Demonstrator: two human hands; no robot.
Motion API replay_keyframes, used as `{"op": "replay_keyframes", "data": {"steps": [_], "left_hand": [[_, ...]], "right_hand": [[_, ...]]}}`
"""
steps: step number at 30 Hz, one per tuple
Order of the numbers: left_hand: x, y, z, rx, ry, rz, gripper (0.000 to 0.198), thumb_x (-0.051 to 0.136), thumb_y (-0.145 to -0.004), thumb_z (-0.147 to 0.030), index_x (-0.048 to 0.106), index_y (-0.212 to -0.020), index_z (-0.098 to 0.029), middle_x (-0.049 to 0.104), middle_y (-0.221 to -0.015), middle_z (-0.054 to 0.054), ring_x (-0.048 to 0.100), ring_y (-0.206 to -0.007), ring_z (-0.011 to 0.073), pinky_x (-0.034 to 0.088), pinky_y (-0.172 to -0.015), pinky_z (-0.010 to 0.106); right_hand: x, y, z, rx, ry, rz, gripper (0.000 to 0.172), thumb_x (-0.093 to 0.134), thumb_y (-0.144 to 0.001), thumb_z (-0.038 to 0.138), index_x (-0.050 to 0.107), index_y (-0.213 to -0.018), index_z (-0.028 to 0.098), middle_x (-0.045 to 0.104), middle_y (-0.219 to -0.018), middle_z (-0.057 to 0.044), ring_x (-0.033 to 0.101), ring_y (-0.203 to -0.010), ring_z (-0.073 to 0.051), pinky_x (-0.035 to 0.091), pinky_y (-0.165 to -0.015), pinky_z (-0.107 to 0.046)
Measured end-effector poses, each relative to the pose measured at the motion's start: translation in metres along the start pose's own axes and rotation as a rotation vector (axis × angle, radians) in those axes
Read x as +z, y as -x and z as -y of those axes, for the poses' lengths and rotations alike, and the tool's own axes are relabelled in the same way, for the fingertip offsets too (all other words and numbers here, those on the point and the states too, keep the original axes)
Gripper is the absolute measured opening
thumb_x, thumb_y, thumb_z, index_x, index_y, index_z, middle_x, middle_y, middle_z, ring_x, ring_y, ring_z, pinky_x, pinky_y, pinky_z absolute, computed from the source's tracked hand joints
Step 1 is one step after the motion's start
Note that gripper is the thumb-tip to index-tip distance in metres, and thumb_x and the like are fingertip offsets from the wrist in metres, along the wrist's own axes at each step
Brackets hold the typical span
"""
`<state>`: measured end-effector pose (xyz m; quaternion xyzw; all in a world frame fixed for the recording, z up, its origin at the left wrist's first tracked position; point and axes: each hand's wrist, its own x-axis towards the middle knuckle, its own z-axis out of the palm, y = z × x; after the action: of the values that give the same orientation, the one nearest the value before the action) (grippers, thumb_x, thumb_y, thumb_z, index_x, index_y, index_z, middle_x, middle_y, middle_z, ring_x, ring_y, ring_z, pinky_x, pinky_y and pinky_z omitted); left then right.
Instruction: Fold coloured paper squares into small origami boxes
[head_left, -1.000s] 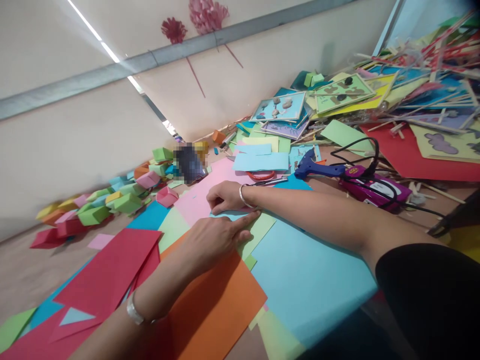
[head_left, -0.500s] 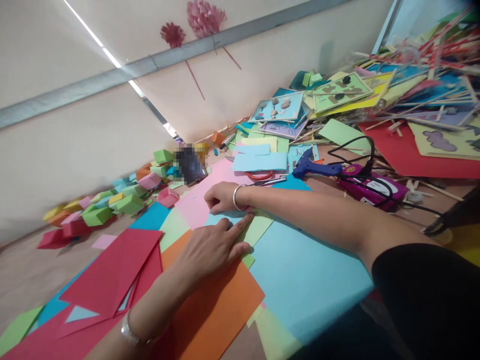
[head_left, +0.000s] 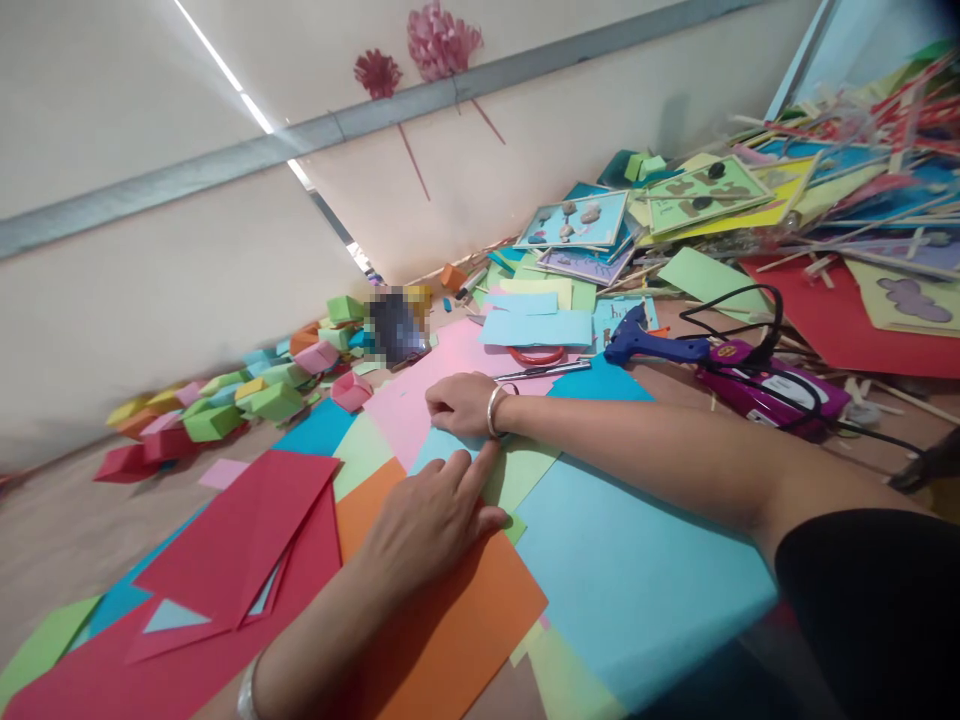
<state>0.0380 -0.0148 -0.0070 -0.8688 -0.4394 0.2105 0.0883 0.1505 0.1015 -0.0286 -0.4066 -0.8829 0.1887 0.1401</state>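
Observation:
My left hand point(head_left: 435, 515) lies flat with fingers stretched out on a small light blue paper point(head_left: 439, 450), its heel over an orange sheet point(head_left: 450, 620). My right hand point(head_left: 461, 403) rests just beyond it, fingers curled down onto the far edge of the same light blue paper, beside a pink sheet point(head_left: 420, 390). A bangle circles my right wrist. A large light blue sheet point(head_left: 630, 570) lies under my right forearm.
Red folded paper point(head_left: 240, 540) lies at the left. Folded paper boxes point(head_left: 247, 395) pile up at the back left. Scissors point(head_left: 536, 365), a blue glue gun point(head_left: 652, 345) with a black cord, a purple device point(head_left: 772, 390) and heaps of craft cards point(head_left: 697, 190) and sticks crowd the right.
My left hand has slid back toward me along the light blue paper. The right hand stays in place. The view has shifted slightly.

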Motion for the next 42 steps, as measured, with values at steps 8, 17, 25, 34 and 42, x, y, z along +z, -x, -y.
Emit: {"op": "replay_keyframes", "data": {"steps": [8, 17, 25, 34, 42], "left_hand": [[-0.003, 0.007, 0.009, -0.022, 0.027, 0.085, 0.054, 0.049, -0.098, -0.042, 0.042, -0.146, -0.018, 0.065, -0.093, 0.008, 0.065, -0.080, 0.0230, 0.021, -0.047, 0.030], [0.018, 0.028, 0.014, -0.089, 0.104, -0.072, 0.048, 0.042, -0.099, -0.038, 0.043, -0.143, -0.020, 0.063, -0.085, 0.005, 0.058, -0.067, 0.0182, 0.018, -0.045, 0.029], [0.022, 0.022, 0.004, -0.002, -0.025, -0.373, 0.044, 0.047, -0.097, -0.040, 0.062, -0.125, -0.010, 0.061, -0.082, 0.010, 0.056, -0.075, 0.0236, 0.044, -0.064, 0.034], [0.003, 0.037, 0.023, -0.054, -0.031, 0.020, 0.036, 0.048, -0.097, -0.040, 0.069, -0.117, -0.017, 0.070, -0.081, 0.010, 0.066, -0.076, 0.0278, 0.047, -0.064, 0.038], [0.000, 0.064, 0.031, -0.190, -0.012, 0.266, 0.024, 0.057, -0.088, -0.025, 0.077, -0.075, -0.027, 0.070, -0.064, 0.005, 0.069, -0.058, 0.0276, 0.028, -0.043, 0.027]], "right_hand": [[0.005, 0.002, 0.003, -0.013, 0.028, -0.030, 0.010, 0.057, -0.092, 0.023, 0.066, -0.093, 0.019, 0.071, -0.110, -0.005, 0.061, -0.099, -0.021, 0.035, -0.074, -0.032], [0.007, 0.004, 0.006, -0.037, 0.124, -0.050, 0.011, 0.055, -0.095, 0.024, 0.064, -0.097, 0.018, 0.069, -0.110, -0.007, 0.060, -0.099, -0.022, 0.036, -0.074, -0.033], [0.004, 0.004, 0.018, 0.028, 0.222, -0.002, 0.024, 0.046, -0.101, 0.032, 0.063, -0.106, 0.017, 0.068, -0.113, -0.013, 0.061, -0.104, -0.027, 0.042, -0.078, -0.038], [0.014, 0.004, 0.016, -0.076, 0.323, -0.055, 0.021, 0.043, -0.100, 0.020, 0.059, -0.112, 0.014, 0.067, -0.113, -0.014, 0.059, -0.104, -0.027, 0.045, -0.077, -0.038], [0.014, 0.005, 0.015, -0.067, 0.285, -0.034, 0.019, 0.045, -0.100, 0.022, 0.060, -0.109, 0.014, 0.066, -0.111, -0.015, 0.058, -0.104, -0.028, 0.043, -0.077, -0.037]]}}
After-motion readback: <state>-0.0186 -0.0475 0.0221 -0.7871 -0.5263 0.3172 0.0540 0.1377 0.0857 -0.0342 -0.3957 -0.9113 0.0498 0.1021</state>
